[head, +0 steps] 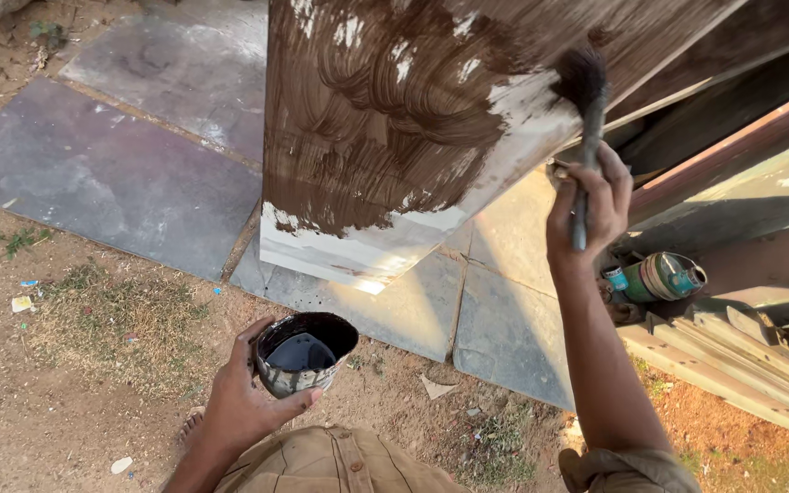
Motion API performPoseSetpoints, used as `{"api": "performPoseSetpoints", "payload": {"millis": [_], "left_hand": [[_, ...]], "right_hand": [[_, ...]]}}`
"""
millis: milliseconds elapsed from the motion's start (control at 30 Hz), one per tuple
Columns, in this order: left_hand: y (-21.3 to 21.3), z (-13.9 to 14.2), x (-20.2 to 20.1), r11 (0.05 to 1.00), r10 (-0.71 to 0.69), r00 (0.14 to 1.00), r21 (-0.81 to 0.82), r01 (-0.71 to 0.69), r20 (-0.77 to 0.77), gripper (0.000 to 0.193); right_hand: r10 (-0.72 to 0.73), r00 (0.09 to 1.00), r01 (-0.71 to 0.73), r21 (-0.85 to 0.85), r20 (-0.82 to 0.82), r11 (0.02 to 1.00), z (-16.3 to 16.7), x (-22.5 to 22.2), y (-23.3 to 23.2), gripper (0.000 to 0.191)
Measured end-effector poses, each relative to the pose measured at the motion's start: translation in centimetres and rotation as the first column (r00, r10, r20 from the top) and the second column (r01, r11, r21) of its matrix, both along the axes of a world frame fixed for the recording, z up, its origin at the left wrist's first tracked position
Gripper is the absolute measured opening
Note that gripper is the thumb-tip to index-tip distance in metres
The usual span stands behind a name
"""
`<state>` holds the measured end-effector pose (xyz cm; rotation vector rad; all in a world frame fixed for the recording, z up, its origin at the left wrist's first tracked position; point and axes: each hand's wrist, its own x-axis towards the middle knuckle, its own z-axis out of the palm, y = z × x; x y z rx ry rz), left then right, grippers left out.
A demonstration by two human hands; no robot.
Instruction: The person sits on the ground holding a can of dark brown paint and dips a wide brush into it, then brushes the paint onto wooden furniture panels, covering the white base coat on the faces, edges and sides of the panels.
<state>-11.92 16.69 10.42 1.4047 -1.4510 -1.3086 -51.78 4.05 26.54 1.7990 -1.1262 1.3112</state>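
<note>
My right hand [590, 208] is raised and grips the handle of a paintbrush [584, 119]; its dark bristles touch the right edge of a white board [394, 137] that is mostly covered in swirled brown paint. The board's lower edge and corner are still bare white. My left hand [244, 402] holds a small paint-smeared cup [305, 353] low down near my knee; dark liquid fills its bottom.
Grey stone slabs [111, 173] lie under the board, with bare dirt and patchy grass [111, 319] in front. A green tin [659, 277] lies on its side at right beside stacked pale wooden slats [741, 356]. Dark painted planks [732, 100] lean behind.
</note>
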Motion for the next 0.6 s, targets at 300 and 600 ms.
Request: {"api": "performPoseSetpoints", "payload": {"millis": [300,600], "left_hand": [[-0.3,0.4,-4.2,0.998,-0.036,0.999,-0.052,0.037,0.031,0.12],[-0.2,0.7,-7.2,0.996,-0.073,0.996,-0.054,0.075,0.051,0.123]], "right_hand": [[0.058,0.938,0.031,0.248,-0.342,0.968,0.6,-5.3,1.4,0.016],[0.135,0.901,0.052,0.412,-0.412,0.91,1.4,-5.9,1.3,0.015]]}}
